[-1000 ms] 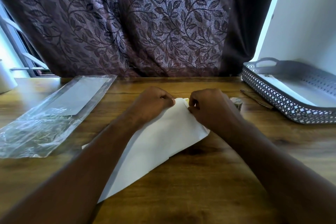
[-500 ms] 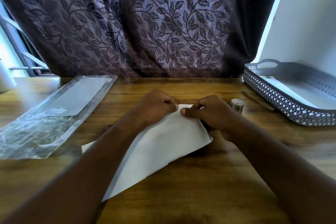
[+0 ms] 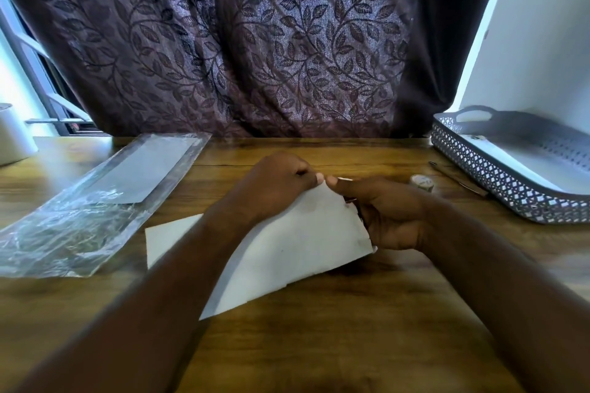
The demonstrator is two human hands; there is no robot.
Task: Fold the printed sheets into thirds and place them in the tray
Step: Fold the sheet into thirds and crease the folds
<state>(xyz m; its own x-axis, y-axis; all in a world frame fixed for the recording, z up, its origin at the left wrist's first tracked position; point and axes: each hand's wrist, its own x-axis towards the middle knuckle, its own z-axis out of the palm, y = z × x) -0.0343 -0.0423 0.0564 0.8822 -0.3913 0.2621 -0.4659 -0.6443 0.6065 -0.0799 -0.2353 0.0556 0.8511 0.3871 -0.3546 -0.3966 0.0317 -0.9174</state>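
Note:
A white sheet of paper lies slanted on the wooden table in front of me, its far end lifted. My left hand pinches the sheet's far corner with curled fingers. My right hand grips the sheet's right edge, thumb on top and fingers underneath. The two thumbs nearly touch at the corner. A grey lattice tray stands at the right with white paper lying inside it.
A crumpled clear plastic sleeve lies at the left. A small tape roll and a thin pen sit between my right hand and the tray. A white cup stands at far left; a patterned curtain hangs behind.
My right hand has slid down the sheet's right edge and turned so its fingers go under the paper. The left hand stays pinching the far corner.

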